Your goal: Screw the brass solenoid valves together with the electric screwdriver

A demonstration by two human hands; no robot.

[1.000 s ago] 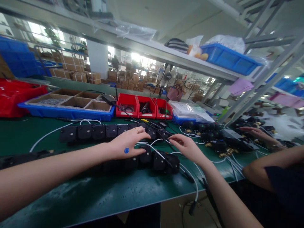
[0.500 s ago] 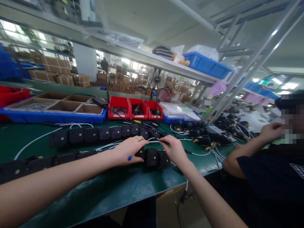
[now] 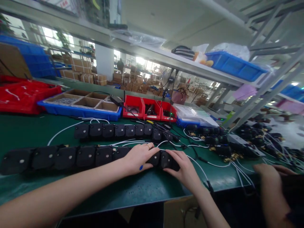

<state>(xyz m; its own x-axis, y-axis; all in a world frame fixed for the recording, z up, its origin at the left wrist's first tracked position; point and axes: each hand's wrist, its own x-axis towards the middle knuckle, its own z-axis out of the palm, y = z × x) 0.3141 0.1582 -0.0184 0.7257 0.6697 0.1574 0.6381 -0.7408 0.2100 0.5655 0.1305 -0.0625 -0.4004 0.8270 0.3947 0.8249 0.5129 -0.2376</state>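
Observation:
A row of black square housings (image 3: pixel 86 155), each with a small silver dot on its face, runs along the front of the green bench. My left hand (image 3: pixel 139 159) is closed around one near the row's right end, thumb in front and fingers over the top. At that end, my right hand (image 3: pixel 184 165) grips the last black housing (image 3: pixel 165 160) between thumb and fingers, hiding part of it. White cables (image 3: pixel 128 142) lie behind this row. Farther back stands a second row of similar black housings (image 3: pixel 108 130).
Red bins (image 3: pixel 133 106) and a blue divided tray (image 3: pixel 83 111) line the back. More black parts with white cables (image 3: pixel 219 152) lie to the right. A co-worker's hand (image 3: pixel 268 174) is at the far right. Overhead, a shelf holds a blue crate (image 3: pixel 235 66).
My right hand has left the thin cable above the row and come down onto the end housing. The view has swung left, and the co-worker's hand has lowered to the bench.

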